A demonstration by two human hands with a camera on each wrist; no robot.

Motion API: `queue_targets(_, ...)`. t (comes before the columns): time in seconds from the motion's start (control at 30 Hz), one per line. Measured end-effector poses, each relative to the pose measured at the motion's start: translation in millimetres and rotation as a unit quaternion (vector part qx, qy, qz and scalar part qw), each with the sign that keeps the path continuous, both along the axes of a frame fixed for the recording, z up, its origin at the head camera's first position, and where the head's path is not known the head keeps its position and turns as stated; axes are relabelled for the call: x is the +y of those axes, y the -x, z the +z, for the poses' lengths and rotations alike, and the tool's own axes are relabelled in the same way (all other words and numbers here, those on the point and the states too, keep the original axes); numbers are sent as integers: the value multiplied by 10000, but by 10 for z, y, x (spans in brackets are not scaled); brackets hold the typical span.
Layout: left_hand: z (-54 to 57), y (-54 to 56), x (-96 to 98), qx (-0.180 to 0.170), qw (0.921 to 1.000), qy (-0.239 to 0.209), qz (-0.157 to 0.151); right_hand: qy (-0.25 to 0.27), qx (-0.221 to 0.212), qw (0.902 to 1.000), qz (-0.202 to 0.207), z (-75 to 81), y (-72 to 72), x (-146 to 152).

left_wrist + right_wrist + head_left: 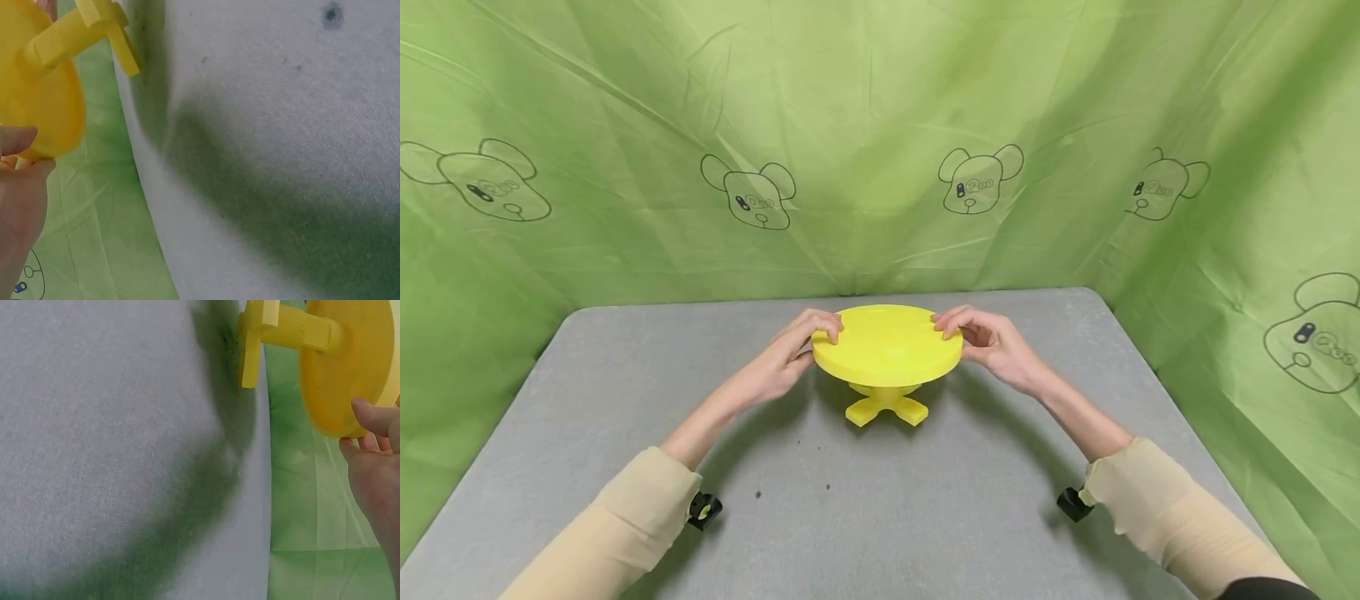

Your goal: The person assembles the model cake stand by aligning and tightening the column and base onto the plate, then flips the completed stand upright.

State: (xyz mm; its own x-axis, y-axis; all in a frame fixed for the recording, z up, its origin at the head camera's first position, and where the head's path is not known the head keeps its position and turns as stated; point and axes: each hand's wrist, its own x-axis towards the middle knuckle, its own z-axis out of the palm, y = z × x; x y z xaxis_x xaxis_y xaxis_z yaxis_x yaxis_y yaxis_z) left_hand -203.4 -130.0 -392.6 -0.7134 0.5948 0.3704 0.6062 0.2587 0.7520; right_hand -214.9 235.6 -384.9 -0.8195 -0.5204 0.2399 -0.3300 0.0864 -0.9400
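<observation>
A yellow toy round table with a single central post and crossed feet stands upright at mid-view in the head view. My left hand grips its left rim, fingers on top and thumb below. On the opposite side, my right hand holds the right rim the same way. Both wrist views show the underside: the yellow disc with the left thumb under it, and the post beside the right hand. Whether the feet touch the grey surface or hover just above it, I cannot tell.
The grey tabletop extends around the toy, with several small dark specks on its near left part. Green cloth printed with bear-head outlines hangs behind and at both sides. Each sleeve cuff has a black device near it.
</observation>
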Motion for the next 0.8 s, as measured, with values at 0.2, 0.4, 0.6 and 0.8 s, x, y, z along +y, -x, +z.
queue_targets(0.2,-68,32,-11,257,9996,55,140,5,-16,10000,-20,-22,0,-21)
queue_targets(0.4,-86,48,-21,371,9992,25,142,-27,110,9999,-115,-35,2,-40)
queue_targets(0.6,-75,29,-15,355,9992,73,149,-117,153,9997,-128,-64,-6,-50)
queue_targets(0.8,-66,-4,-28,509,9985,152,128,-70,159,9998,-115,-79,-29,-39)
